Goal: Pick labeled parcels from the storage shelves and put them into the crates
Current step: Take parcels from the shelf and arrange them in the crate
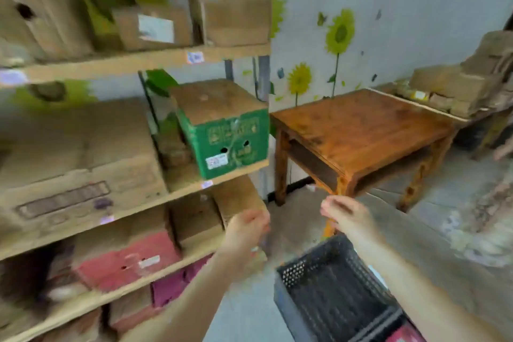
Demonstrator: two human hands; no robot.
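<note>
Lower right, one black crate (333,289) sits on the grey concrete floor (410,233). Above it are two empty, loosely curled hands, left hand (247,228) and right hand (344,216). At left, three plank shelves (138,61) hold parcels, with one green parcel (224,133) at centre. Beyond stand one wooden table (361,125) and a sunflower-stickered wall (416,8).

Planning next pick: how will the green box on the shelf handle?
Green box looks like stiff cardboard, so probably rigid. Bulky, so likely a two-hand lift; weight unclear. It sits at the shelf end, so a sideways push might tip it off.
</note>
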